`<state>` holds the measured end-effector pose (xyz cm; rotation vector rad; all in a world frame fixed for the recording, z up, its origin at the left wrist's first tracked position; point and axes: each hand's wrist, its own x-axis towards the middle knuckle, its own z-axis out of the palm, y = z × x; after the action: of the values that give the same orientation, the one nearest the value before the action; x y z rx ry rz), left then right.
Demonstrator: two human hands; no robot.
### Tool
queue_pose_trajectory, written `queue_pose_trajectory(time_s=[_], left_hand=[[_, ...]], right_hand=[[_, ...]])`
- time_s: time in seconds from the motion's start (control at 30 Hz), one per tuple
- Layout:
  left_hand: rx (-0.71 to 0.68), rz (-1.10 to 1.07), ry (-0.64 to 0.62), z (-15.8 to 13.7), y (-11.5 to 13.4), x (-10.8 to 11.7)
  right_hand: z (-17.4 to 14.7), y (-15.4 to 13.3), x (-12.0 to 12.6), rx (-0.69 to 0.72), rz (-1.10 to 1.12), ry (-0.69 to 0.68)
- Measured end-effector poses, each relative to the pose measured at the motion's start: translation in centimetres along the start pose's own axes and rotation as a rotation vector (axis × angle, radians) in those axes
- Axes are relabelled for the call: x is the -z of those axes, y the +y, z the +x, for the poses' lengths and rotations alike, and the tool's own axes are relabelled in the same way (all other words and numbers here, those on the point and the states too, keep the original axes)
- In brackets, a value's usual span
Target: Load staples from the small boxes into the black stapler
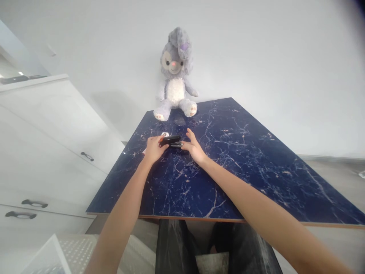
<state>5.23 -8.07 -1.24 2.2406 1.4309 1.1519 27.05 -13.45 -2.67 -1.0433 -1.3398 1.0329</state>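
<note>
A black stapler (pixel 172 139) with a metal lower part lies across the middle of the table, held just above or on its surface; I cannot tell which. Its left end sits in my left hand (pixel 154 147), between thumb and fingers. At the other end, my right hand (pixel 195 147) has its thumb touching or very close to the metal tip, with the fingers stretched out and apart. Behind my left hand a small white box (pixel 165 134) with dark marks shows in part. A pinkish-red edge (pixel 144 151) peeks out left of that hand.
A grey plush rabbit (pixel 176 91) sits at the back of the blue marbled table (pixel 242 163), against the wall. White drawers (pixel 57 152) stand along the left side. My legs are under the table's front edge.
</note>
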Motion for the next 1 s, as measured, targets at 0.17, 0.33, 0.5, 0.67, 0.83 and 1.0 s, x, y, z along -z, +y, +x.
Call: queue_pose_trajectory(time_s=[0.17,0.33,0.5,0.67,0.83,1.0], left_hand=[[0.036,0.378,-0.017,-0.3,1.2,0.5],[0.09,0.51,0.036,-0.6,2.7,0.0],[0.131,0.294,0.165,-0.7,2.2,0.6],[0.236,0.552,0.114,-0.6,1.1,1.5],[0.294,0.607,0.041,-0.6,1.1,1.8],[0.216,0.536,0.135,-0.5,1.8,2.0]], right_hand=[[-0.2,0.4,-0.4,0.061,-0.31,0.123],[-0.3,0.6,-0.5,0.115,-0.459,0.121],[-0.6,0.4,-0.6,0.186,-0.539,0.021],[-0.8,0.1,-0.6,0.183,-0.592,-0.016],[-0.7,0.1,-0.5,0.176,-0.593,-0.027],[-0.7,0.1,-0.5,0.178,-0.58,-0.018]])
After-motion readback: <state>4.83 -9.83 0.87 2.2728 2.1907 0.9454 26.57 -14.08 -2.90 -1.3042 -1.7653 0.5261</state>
